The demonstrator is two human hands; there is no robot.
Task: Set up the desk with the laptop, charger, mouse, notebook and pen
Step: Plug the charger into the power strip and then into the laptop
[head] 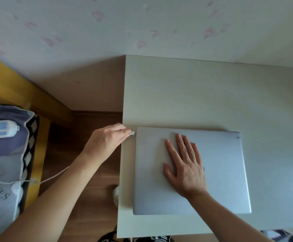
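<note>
The closed laptop [191,172] lies flat at the near left part of the counter [212,95], its long axis running left to right. The right hand [186,165] rests on its lid, fingers straight and spread, holding nothing — apparently steadying it. Just beside the laptop's left edge, near the far corner, the left hand [107,140] pinches the charger plug [132,133] in a closed grip, the tip pointing rightward at that edge with a narrow gap between them. The charger cable [55,177] trails back from this hand toward the bed [4,154], well left of the laptop. The plug seems to need only a short push to the right — whether it lines up with a port cannot be told.
</note>
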